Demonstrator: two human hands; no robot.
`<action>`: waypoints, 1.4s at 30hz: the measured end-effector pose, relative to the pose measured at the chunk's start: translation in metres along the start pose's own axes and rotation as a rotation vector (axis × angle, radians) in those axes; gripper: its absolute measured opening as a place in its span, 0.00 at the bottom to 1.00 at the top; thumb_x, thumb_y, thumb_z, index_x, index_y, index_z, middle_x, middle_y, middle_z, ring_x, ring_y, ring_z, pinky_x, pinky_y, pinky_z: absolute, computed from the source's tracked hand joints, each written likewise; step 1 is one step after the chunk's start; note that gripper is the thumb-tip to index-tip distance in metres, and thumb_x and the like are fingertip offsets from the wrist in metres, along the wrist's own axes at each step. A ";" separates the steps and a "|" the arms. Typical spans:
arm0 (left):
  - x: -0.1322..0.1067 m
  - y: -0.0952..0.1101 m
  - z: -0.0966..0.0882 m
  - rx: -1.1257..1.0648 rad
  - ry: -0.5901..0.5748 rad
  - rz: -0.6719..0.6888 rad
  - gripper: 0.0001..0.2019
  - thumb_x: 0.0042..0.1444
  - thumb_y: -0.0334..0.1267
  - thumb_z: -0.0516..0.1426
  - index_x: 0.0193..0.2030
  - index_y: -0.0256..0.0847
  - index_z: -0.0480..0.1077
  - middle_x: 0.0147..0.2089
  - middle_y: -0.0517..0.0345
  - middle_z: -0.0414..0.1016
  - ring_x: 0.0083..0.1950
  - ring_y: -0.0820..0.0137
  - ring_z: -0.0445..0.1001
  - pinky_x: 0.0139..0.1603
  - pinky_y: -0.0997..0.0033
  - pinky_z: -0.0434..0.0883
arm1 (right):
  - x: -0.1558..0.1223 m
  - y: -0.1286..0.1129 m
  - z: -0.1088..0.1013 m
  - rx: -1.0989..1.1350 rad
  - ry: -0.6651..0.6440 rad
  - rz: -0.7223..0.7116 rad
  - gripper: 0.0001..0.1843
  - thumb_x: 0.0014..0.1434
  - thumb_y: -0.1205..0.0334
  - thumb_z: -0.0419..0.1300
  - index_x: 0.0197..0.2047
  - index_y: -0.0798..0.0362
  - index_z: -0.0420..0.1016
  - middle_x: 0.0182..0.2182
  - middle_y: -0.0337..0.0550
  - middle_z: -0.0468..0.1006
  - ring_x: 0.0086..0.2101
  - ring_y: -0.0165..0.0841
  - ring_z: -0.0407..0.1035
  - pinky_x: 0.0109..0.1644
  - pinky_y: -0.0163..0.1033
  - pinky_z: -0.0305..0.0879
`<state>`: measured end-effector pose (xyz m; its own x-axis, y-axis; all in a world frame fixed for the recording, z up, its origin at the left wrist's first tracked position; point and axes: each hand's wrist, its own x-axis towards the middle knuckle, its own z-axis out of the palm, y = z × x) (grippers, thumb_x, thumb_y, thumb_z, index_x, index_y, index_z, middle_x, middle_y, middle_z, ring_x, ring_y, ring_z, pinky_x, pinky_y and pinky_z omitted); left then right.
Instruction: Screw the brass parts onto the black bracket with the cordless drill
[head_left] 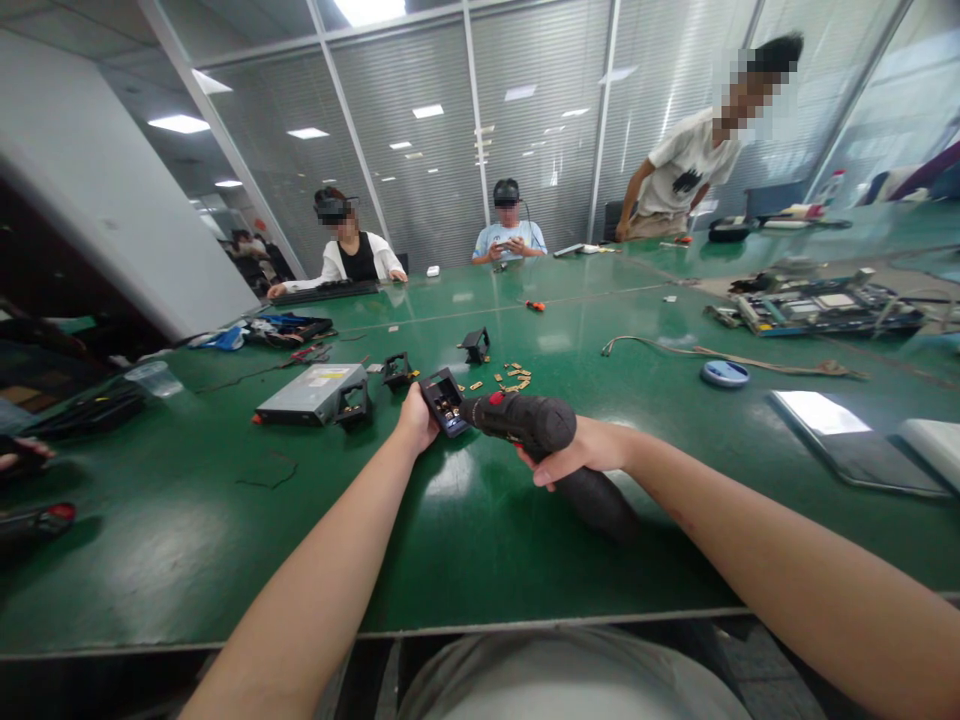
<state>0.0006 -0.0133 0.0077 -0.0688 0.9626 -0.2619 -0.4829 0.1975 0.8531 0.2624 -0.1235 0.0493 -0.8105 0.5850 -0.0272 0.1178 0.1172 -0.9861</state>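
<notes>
My left hand (417,420) is closed around the near side of a black plastic housing (444,400), tilted up off the green table, with brass-coloured parts inside. In my right hand (574,455) is a black cordless drill (525,420) with a red mark on its body. The drill's nose points left into or against the housing; its bit tip is too small to make out. Just beyond lie several small brass-coloured pieces (516,377). Black plastic brackets (475,346) stand behind the housing and to its left, one of them (352,404) near a silver disc drive (309,393).
A blue round lid (724,374), a flat cable (739,355) and a circuit board (825,303) lie to the right. A tablet-like slab (855,440) rests near the right edge. At left are a plastic cup (155,378) and another person's hand (26,455). Several people are across the table.
</notes>
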 end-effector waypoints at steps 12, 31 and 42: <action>-0.001 0.001 0.000 -0.014 -0.018 -0.013 0.19 0.63 0.47 0.48 0.42 0.36 0.75 0.33 0.46 0.81 0.35 0.58 0.81 0.39 0.60 0.78 | -0.001 -0.005 0.001 -0.021 0.010 0.015 0.16 0.46 0.59 0.71 0.32 0.55 0.70 0.25 0.36 0.74 0.25 0.31 0.69 0.31 0.37 0.65; -0.002 0.001 0.002 0.018 -0.015 0.000 0.21 0.65 0.46 0.45 0.38 0.36 0.74 0.33 0.46 0.80 0.36 0.59 0.81 0.40 0.61 0.78 | -0.001 -0.008 0.002 -0.031 0.031 0.018 0.16 0.44 0.59 0.71 0.31 0.56 0.70 0.25 0.36 0.73 0.26 0.31 0.69 0.31 0.37 0.65; 0.001 0.000 -0.001 0.016 -0.014 -0.006 0.18 0.64 0.46 0.47 0.39 0.37 0.74 0.31 0.48 0.80 0.32 0.61 0.80 0.36 0.63 0.78 | -0.002 -0.011 0.003 -0.052 0.061 0.018 0.17 0.43 0.60 0.72 0.32 0.56 0.70 0.25 0.37 0.73 0.26 0.32 0.69 0.32 0.37 0.66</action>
<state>0.0002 -0.0121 0.0069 -0.0538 0.9638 -0.2612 -0.4691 0.2065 0.8586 0.2614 -0.1281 0.0597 -0.7717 0.6351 -0.0333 0.1629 0.1468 -0.9757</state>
